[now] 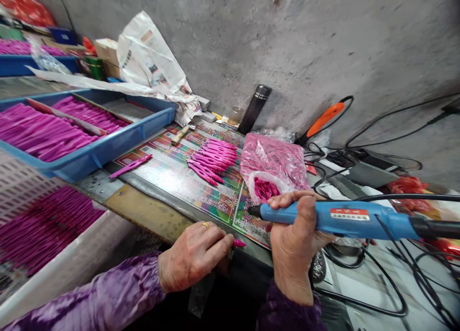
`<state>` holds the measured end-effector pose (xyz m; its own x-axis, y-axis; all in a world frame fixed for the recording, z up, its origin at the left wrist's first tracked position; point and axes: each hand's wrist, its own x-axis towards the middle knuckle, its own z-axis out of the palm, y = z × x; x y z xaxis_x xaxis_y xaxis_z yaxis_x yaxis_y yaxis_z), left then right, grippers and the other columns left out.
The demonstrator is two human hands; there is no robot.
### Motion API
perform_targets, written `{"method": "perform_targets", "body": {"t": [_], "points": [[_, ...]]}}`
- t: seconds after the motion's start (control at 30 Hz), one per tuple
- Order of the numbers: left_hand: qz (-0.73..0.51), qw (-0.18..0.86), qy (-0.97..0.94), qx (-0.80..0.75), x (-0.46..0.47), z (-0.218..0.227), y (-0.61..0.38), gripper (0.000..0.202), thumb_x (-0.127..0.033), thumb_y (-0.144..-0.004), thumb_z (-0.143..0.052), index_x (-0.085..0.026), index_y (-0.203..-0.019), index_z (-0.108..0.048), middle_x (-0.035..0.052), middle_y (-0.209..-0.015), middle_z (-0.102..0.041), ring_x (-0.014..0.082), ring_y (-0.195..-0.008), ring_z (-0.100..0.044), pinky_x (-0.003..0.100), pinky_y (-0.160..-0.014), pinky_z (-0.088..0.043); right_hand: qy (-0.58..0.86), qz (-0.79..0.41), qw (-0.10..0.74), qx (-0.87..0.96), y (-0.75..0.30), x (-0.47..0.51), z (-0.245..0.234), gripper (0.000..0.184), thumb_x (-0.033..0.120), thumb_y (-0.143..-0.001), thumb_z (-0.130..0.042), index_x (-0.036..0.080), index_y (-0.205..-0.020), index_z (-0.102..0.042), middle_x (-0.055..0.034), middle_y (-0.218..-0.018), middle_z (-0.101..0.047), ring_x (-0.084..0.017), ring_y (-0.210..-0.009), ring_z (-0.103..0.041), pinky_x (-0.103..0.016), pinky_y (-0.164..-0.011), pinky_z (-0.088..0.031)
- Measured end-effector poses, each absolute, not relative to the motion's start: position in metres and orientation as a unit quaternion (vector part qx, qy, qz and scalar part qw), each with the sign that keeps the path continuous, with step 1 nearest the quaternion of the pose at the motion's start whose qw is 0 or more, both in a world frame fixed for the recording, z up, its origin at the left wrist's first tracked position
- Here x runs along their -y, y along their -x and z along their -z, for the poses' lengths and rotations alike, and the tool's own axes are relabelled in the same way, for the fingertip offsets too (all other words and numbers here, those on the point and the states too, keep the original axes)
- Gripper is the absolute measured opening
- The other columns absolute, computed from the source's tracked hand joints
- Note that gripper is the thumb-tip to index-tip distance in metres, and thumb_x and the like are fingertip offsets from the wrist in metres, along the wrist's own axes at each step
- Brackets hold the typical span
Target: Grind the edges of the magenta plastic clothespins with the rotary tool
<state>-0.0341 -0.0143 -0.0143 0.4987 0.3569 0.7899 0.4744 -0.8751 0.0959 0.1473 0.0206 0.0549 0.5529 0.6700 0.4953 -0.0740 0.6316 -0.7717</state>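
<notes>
Now, work in hand: a small pink plastic piece is gripped low at the edge of the surface, while a blue rotary tool is held just above it.
Left hand: closed, grasping the pink plastic piece, whose tip projects at 3 o'clock.
Right hand: clenched around the barrel of the blue rotary tool, with the tip aimed at 9 o'clock.
Tool tip: placed near the pink plastic piece at 1 o'clock from it, with no contact seen.
Around the hands: more pink pieces are heaped on a printed mat at 12 o'clock; a blue tray of pink pieces is set at 10 o'clock; a pink plastic bag lies at 1 o'clock.
</notes>
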Motion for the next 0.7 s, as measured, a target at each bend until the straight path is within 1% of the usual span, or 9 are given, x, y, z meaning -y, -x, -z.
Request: {"method": "perform_targets", "body": {"t": [0.1,0.3,0.47,0.57,0.63,0.7], "points": [[0.438,0.071,0.864,0.238,0.014,0.014,0.035,0.024,-0.011,-0.11,-0.041,-0.009,-0.12,-0.063,0.0056,-0.083,-0.07,0.0159,-0.069,-0.063,0.029,-0.059,-0.052,0.361,-0.237,0.802,0.412,-0.149,-0.017,-0.055,0.031,0.045,-0.086,-0.078,0.021,-0.085,-0.059,0.0054,-0.065,-0.057,-0.014,-0.057,-0.057,-0.033,-0.061,-0.052],[0.447,0.048,0.86,0.241,0.013,0.013,0.034,0.024,-0.014,-0.112,-0.039,-0.012,-0.113,-0.062,0.004,-0.084,-0.07,0.0154,-0.068,-0.061,0.029,-0.06,-0.049,0.367,-0.271,0.797,0.396,-0.149,-0.001,-0.063,0.033,0.05,-0.086,-0.076,0.021,-0.084,-0.059,0.0052,-0.065,-0.057,-0.014,-0.058,-0.056,-0.032,-0.064,-0.052],[0.438,0.055,0.864,0.243,0.013,0.016,0.034,0.02,-0.013,-0.11,-0.044,-0.012,-0.118,-0.062,0.0039,-0.086,-0.07,0.0148,-0.072,-0.062,0.027,-0.065,-0.051,0.373,-0.301,0.792,0.379,-0.15,0.018,-0.071,0.031,0.051,-0.086,-0.072,0.022,-0.086,-0.06,0.0056,-0.067,-0.055,-0.013,-0.061,-0.054,-0.032,-0.066,-0.053],[0.424,0.077,0.869,0.242,0.013,0.018,0.036,0.023,-0.01,-0.107,-0.044,-0.012,-0.121,-0.062,0.0045,-0.088,-0.069,0.0151,-0.072,-0.062,0.027,-0.064,-0.053,0.374,-0.311,0.791,0.37,-0.151,0.026,-0.073,0.039,0.058,-0.082,-0.075,0.023,-0.084,-0.059,0.0063,-0.065,-0.053,-0.013,-0.059,-0.053,-0.032,-0.064,-0.053],[0.422,0.087,0.87,0.241,0.012,0.018,0.037,0.023,-0.009,-0.106,-0.044,-0.013,-0.119,-0.063,0.0039,-0.087,-0.067,0.0146,-0.071,-0.061,0.027,-0.063,-0.052,0.376,-0.318,0.791,0.364,-0.151,0.029,-0.075,0.046,0.064,-0.077,-0.079,0.023,-0.083,-0.059,0.0069,-0.064,-0.052,-0.013,-0.058,-0.052,-0.031,-0.063,-0.052],[0.424,0.092,0.868,0.241,0.012,0.018,0.037,0.023,-0.009,-0.106,-0.044,-0.014,-0.116,-0.064,0.0032,-0.085,-0.066,0.0142,-0.07,-0.059,0.026,-0.062,-0.052,0.377,-0.323,0.79,0.36,-0.151,0.032,-0.077,0.05,0.067,-0.075,-0.081,0.023,-0.082,-0.059,0.007,-0.064,-0.051,-0.012,-0.057,-0.052,-0.031,-0.062,-0.052]]}}
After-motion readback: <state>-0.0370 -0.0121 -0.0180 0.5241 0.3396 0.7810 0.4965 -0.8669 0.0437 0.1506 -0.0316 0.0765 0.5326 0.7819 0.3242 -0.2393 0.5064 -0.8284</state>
